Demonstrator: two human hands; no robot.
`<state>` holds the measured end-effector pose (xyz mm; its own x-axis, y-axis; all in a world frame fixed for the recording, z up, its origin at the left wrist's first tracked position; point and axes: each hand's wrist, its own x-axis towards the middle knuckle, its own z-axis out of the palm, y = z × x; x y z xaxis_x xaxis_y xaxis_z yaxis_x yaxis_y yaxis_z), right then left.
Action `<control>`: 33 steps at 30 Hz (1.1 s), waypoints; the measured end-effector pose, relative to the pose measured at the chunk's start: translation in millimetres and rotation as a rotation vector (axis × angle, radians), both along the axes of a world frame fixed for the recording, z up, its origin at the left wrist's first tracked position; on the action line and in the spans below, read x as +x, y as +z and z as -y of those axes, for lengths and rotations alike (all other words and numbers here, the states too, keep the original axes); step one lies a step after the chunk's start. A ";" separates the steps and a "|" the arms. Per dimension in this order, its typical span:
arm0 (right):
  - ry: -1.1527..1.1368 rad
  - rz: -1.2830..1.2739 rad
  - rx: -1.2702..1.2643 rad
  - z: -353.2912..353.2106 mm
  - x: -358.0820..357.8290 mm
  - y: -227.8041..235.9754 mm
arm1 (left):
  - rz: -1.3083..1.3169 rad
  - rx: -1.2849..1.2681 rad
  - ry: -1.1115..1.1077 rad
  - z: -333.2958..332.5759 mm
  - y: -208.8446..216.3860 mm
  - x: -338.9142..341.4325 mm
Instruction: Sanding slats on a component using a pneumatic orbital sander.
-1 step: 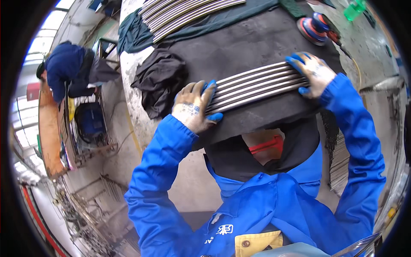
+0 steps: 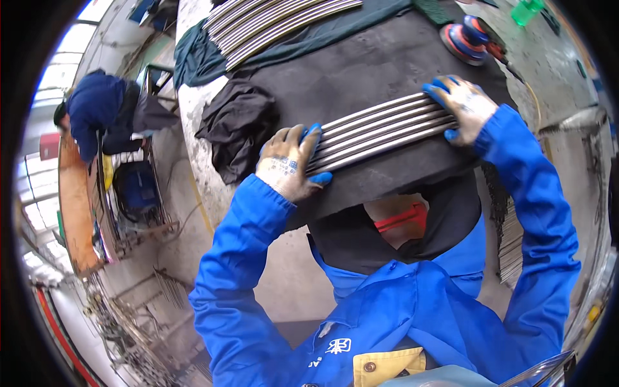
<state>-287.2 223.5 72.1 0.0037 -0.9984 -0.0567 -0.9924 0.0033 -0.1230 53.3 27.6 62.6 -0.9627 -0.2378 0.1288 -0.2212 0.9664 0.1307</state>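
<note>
Several shiny metal rods [image 2: 380, 129] lie side by side in a row on the black mat [image 2: 342, 77]. My left hand [image 2: 288, 161], in a white glove with blue fingertips, grips the left end of the row. At the right end, my right hand [image 2: 462, 109], gloved the same way, closes around the rods. The fingers of both hands curl over the far edge and the thumbs press the near edge. My hands cover the rod ends.
More metal rods [image 2: 277, 26] rest on a dark green cloth [image 2: 196, 61] at the far left. A crumpled black cloth [image 2: 237, 122] lies beside my left hand. A blue and red sander [image 2: 465, 40] and a green bottle [image 2: 527, 11] stand far right. A person [image 2: 100, 109] bends over at left.
The table and everything on it sit slightly further left in the view. Both hands keep their hold on the rod ends.
</note>
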 end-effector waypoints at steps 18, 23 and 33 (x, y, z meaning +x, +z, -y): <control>-0.192 -0.079 0.104 19.8 31.9 6.1 | 0.194 0.059 0.134 -6.6 -17.7 -7.9; -0.254 -0.125 0.362 -0.9 10.8 -16.7 | 0.243 0.099 0.178 -32.2 -23.8 -48.0; -0.489 0.396 -0.055 -250.6 113.3 -53.6 | 0.079 -0.325 -0.216 -155.2 9.6 -47.2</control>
